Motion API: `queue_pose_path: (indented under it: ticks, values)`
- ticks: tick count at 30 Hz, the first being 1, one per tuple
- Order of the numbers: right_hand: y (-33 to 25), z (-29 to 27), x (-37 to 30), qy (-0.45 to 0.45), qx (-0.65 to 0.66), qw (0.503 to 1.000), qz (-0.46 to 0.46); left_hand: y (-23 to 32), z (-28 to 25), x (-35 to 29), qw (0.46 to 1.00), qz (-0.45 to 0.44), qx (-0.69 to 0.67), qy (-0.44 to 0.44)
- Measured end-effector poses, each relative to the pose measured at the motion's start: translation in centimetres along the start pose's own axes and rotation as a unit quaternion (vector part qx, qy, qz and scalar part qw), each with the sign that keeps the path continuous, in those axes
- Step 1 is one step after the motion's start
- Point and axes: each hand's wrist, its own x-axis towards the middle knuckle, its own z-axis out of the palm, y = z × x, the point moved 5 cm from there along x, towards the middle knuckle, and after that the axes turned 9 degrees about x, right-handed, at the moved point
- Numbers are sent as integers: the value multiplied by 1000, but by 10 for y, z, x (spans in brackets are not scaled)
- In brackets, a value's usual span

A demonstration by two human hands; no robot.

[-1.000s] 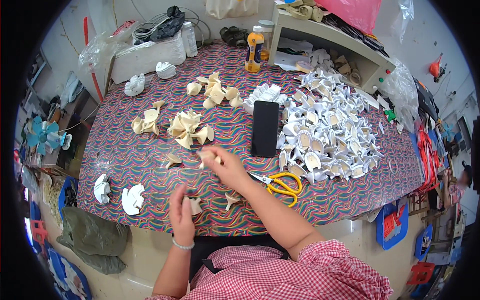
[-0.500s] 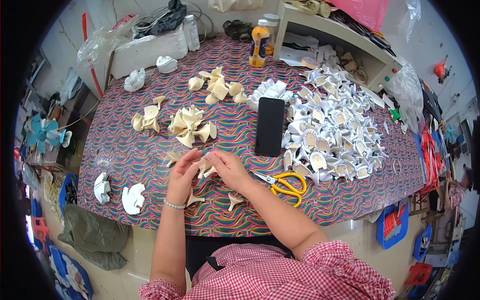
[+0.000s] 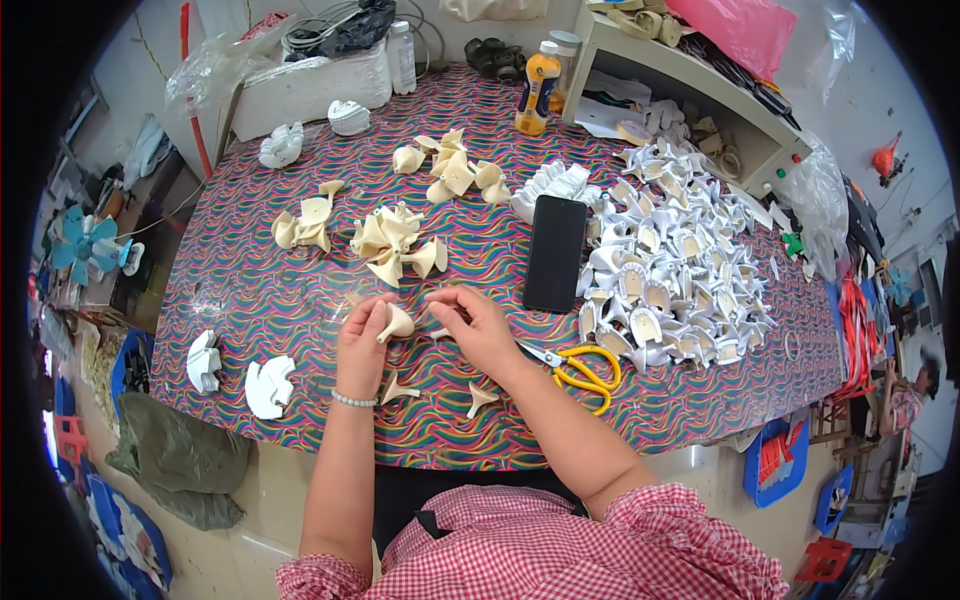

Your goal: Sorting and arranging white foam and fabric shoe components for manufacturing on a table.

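My left hand (image 3: 361, 335) pinches a cream trumpet-shaped piece (image 3: 399, 322) by its narrow part, flared side to the right. Just right of it is my right hand (image 3: 474, 325), thumb and fingers curled close; whatever they may hold is too small to make out. A cream bit (image 3: 440, 333) shows under that hand. Closer to me lie two similar loose pieces, one cream piece (image 3: 399, 389) beside my left wrist and another cream piece (image 3: 480, 399) by my right forearm. Beyond my hands sits a cluster of cream pieces (image 3: 385, 240).
Yellow-handled scissors (image 3: 590, 376) lie beside my right forearm. A black phone (image 3: 555, 255) leans against a white bundle (image 3: 560, 188), left of a large heap of white flared pieces (image 3: 680, 260). White bundles (image 3: 268, 387) lie at left. An orange bottle (image 3: 538, 90) stands behind.
My hands have drawn apart a little. The cream piece now shows clearly in my left hand, turned flared side right. The whole view has shifted slightly.
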Motion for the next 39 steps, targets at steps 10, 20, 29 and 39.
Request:
queue_pose_path:
  ticks: [10,20,29,39]
  values:
    - [12,-4,-2,59,65,992,86,-3,-4,-4,1000,4,9,-27]
    - [21,-11,-1,81,75,988,106,-3,3,-3,999,4,19,-42]
    - [22,-10,-2,80,95,986,111,-1,6,-4,999,4,30,-39]
    - [25,-9,1,80,90,989,90,-1,5,-2,998,10,46,-43]
